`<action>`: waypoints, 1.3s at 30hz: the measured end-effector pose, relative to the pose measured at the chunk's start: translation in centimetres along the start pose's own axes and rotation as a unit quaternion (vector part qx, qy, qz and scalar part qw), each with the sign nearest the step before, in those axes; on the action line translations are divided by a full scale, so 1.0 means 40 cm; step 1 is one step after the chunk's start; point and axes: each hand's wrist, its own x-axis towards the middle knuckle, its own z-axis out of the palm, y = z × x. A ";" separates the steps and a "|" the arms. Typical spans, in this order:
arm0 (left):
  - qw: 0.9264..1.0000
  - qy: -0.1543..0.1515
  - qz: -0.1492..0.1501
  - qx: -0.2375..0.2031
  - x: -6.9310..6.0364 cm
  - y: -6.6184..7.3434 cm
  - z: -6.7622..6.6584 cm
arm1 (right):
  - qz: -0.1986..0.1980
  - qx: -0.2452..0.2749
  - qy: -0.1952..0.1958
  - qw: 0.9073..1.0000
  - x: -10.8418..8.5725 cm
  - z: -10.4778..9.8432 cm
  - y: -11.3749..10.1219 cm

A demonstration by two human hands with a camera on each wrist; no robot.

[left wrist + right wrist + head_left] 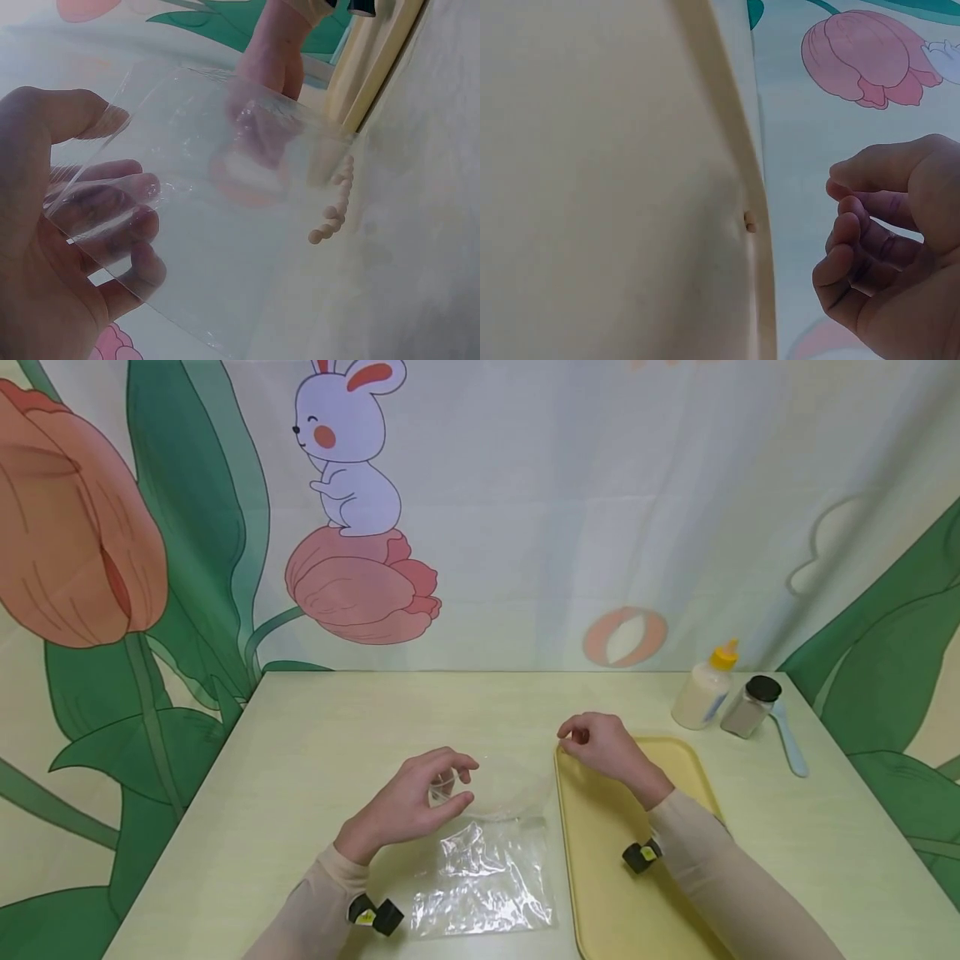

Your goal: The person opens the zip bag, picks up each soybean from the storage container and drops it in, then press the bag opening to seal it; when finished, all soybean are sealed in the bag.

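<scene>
My left hand [412, 797] holds a clear plastic bag [202, 180] by one edge, thumb in front and the other fingers showing through the film. In the left wrist view, a curved row of small beige beads [340, 201] shows beside or through the bag's far side; I cannot tell which. My right hand [603, 745] hovers over the far left corner of a yellow tray [678, 752]. Its fingers are curled, with the thumb tip close to the index finger, and nothing shows between them. Another clear plastic bag [487, 885] lies flat on the table below my left hand.
At the back right stand a glue bottle [701, 693] with an orange cap and a jar [752, 706] with a black lid. A pale blue plastic utensil [791, 743] lies beside the jar. A tiny brown piece [750, 222] sits by the tray's rim. A printed curtain [510, 510] hangs behind.
</scene>
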 end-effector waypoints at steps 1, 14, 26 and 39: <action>1.000 0.000 -0.001 0.001 0.000 0.000 0.000 | 0.004 -0.002 -0.005 1.000 0.002 0.002 0.003; 1.000 0.002 0.005 0.008 0.007 0.002 -0.001 | 0.038 -0.034 -0.057 0.997 0.019 0.018 0.039; 1.000 0.000 0.002 0.006 0.006 0.003 0.000 | 0.021 -0.067 -0.068 0.995 0.028 0.034 0.057; 1.000 -0.002 -0.001 0.008 0.002 -0.001 0.006 | 0.026 -0.080 -0.083 0.993 0.024 0.040 0.054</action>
